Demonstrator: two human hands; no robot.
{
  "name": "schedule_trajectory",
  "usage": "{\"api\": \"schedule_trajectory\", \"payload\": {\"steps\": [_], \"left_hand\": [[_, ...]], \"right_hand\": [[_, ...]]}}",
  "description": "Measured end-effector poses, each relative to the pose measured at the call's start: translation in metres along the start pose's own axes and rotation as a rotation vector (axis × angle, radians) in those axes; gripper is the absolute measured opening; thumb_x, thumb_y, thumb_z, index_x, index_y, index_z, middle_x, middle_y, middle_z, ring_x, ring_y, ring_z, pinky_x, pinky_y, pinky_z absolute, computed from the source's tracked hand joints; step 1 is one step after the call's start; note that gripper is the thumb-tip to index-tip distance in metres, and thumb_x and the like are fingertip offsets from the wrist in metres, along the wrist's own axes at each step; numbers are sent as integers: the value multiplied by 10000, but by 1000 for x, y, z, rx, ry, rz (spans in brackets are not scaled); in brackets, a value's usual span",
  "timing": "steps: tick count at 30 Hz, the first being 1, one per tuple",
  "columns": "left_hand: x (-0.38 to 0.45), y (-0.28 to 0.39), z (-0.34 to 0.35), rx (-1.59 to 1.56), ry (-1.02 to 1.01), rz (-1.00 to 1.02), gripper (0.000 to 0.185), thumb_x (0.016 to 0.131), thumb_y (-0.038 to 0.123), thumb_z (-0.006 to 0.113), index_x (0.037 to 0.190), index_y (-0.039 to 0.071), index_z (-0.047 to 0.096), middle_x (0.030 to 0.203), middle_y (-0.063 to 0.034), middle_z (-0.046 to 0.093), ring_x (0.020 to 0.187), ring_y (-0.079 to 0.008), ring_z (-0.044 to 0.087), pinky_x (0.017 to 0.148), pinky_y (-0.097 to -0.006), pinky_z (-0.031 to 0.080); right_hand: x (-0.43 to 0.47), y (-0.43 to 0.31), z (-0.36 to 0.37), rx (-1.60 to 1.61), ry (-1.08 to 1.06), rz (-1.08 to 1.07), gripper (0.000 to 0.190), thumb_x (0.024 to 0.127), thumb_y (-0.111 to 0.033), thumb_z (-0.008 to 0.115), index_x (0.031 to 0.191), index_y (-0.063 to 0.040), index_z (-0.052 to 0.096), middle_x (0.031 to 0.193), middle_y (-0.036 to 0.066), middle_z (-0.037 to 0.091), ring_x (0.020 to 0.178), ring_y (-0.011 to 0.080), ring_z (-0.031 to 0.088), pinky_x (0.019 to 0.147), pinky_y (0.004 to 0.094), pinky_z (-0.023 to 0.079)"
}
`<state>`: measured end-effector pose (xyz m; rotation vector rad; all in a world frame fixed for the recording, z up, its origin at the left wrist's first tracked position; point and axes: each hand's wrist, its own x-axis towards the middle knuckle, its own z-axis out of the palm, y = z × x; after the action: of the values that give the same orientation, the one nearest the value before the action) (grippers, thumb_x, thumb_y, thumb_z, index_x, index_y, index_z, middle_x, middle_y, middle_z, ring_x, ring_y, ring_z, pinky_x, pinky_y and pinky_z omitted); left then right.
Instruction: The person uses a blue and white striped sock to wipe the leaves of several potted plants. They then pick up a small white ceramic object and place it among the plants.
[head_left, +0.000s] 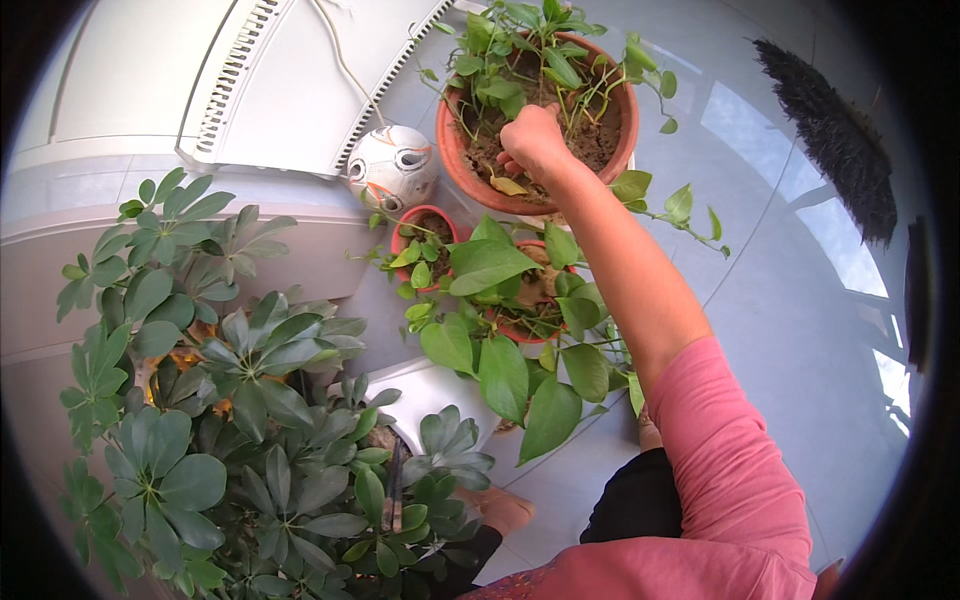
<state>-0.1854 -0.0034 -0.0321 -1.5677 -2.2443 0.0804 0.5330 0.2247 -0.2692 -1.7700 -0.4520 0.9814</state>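
Note:
My right hand (534, 141) reaches over the large terracotta-coloured pot (634, 127), close to the brown soil (480, 150). Its fingers are curled, and the palm side is hidden, so whether they grip anything is unclear. Just below the fingers, a yellowed leaf (508, 185) shows against the soil. Trailing green pothos-like stems and leaves (562, 67) grow around the hand from this pot. My left hand is out of view.
Nearer me are a small red pot (395, 240) and another pot under broad heart-shaped leaves (491, 266). A patterned ball (391, 166) lies by a white radiator (285, 90). A schefflera (255, 367) fills the left foreground. A dark bristly brush head (832, 142) is at right.

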Motion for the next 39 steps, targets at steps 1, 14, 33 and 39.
{"api": "schedule_trajectory", "payload": {"steps": [1, 14, 33, 39], "left_hand": [[-1, -3, 1, 9, 2, -1, 598, 757, 482, 786, 844, -57, 543, 737, -133, 575, 692, -263, 533, 643, -408, 462], [-1, 4, -1, -7, 63, -5, 561, 743, 472, 798, 795, -24, 544, 739, -135, 590, 698, -270, 554, 625, -400, 462], [0, -7, 3, 69, 163, 141, 478, 721, 425, 829, 750, 11, 591, 661, -109, 612, 614, -258, 576, 581, -380, 483], [-3, 7, -10, -1, 80, 55, 426, 736, 365, 827, 833, 16, 603, 726, -146, 617, 610, -256, 561, 569, -377, 471]], "right_hand": [[1, -7, -11, -30, -173, 4, 487, 835, 24, 459, 1257, 251, 370, 1530, 340, -45, 635, 281, 689, 483, 362, 549], [-35, -11, 5, -86, 118, -101, 349, 778, 16, 515, 1059, 223, 496, 1316, 391, 127, 796, 402, 674, 725, 419, 469], [-128, 14, 33, -478, 542, -667, 106, 743, -1, 565, 798, -24, 478, 825, 171, 588, 820, 369, 596, 662, 466, 494], [-151, 19, 34, -481, 578, -1020, 242, 660, 30, 605, 897, 14, 556, 853, 169, 598, 951, 375, 556, 816, 435, 475]]}}
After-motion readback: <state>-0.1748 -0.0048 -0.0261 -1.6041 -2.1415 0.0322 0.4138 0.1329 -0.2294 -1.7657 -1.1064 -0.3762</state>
